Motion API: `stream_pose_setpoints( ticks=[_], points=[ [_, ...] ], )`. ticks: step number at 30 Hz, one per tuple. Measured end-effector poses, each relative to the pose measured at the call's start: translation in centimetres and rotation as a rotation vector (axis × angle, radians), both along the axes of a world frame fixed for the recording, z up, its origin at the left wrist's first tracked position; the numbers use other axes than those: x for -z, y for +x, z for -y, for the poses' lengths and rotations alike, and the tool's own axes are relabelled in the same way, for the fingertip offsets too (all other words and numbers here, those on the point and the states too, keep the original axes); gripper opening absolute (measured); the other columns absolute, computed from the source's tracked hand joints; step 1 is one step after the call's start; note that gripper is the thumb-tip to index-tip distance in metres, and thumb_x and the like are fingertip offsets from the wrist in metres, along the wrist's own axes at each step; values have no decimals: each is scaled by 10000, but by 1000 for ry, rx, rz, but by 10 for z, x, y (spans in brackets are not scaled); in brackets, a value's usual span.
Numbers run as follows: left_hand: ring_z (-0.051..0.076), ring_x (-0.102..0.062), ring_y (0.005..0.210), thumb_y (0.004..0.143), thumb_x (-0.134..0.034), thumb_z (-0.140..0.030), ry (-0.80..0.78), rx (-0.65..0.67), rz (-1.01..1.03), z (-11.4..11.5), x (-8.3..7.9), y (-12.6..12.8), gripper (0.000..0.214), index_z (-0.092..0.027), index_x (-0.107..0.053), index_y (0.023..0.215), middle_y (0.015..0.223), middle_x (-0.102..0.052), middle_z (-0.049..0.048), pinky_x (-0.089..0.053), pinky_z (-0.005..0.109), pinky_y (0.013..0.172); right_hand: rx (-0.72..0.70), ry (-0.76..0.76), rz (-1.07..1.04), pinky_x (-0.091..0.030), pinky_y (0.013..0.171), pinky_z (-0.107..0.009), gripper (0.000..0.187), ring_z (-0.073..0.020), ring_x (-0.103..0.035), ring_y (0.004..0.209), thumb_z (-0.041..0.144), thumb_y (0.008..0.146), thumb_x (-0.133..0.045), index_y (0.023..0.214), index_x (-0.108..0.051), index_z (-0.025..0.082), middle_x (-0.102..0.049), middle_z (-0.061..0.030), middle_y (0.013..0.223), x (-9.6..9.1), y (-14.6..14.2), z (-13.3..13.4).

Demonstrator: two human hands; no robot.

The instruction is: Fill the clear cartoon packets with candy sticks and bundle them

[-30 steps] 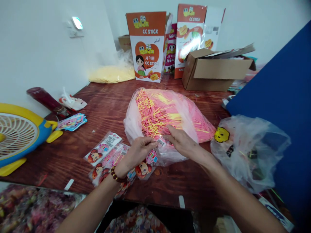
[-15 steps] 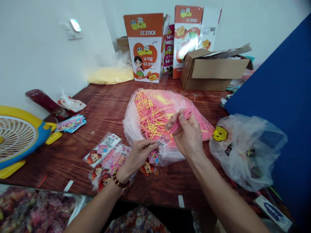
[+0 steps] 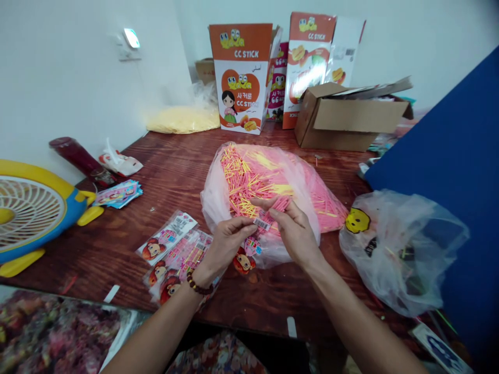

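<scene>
My left hand pinches the barcode end of a small printed packet with a cartoon face, holding it upright in front of a big clear bag of pink and yellow sticks. Just to its right, my right hand is closed on a small bunch of pink sticks, held at the packet's top. Both hands hover over the near edge of the stick bag. Several more cartoon packets lie on the wooden table under my left wrist.
A yellow and blue fan stands at the left edge. Orange CC STICK cartons and an open brown box line the back. A crumpled clear bag with a smiley lies right, beside a blue panel.
My right hand lifted a bunch of pink sticks out of the bag, then brought them down and left to the top of the packet. My left hand kept holding the packet.
</scene>
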State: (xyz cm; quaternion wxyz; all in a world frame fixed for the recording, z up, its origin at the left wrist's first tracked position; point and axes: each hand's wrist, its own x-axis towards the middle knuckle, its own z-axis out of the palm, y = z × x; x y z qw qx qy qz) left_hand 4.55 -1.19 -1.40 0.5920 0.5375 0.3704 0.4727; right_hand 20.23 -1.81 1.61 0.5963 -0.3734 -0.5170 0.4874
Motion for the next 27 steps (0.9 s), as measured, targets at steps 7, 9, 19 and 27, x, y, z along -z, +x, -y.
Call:
stream_pose_setpoints(
  ticks=[7, 9, 19, 27],
  points=[
    [112, -605, 719, 802, -720, -250, 11, -7, 22, -6, 2, 2, 111, -165, -770, 852, 801, -723, 12, -478, 216, 704, -28, 50, 429, -379, 1108, -427, 331, -198, -536, 1283, 326, 968, -468, 1286, -541, 269, -604, -48, 1360, -12, 9, 0],
    [114, -604, 732, 807, -717, -255, 22, 1, 25, -7, 2, 1, 119, -168, -773, 866, 820, -725, 16, -476, 220, 716, -87, 44, 601, -363, 1120, -431, 348, -211, -511, 1307, 348, 970, -470, 1292, -564, 255, -580, -62, 1388, -14, 13, 1],
    [140, -647, 768, 781, -740, -281, 69, -110, 70, -9, 1, -6, 138, -191, -783, 876, 843, -749, 22, -521, 248, 745, 117, 205, 727, -495, 734, -292, 120, -165, -637, 780, 298, 893, -618, 856, -675, 199, -692, -23, 821, -16, 29, 4],
    [163, -660, 902, 851, -662, -222, 284, -156, -14, -3, -15, -13, 152, -215, -786, 941, 978, -747, 44, -516, 270, 837, 23, 295, 619, -506, 758, -314, 102, -176, -655, 801, 277, 866, -658, 819, -727, 220, -724, -24, 830, -25, 23, -2]
  ],
)
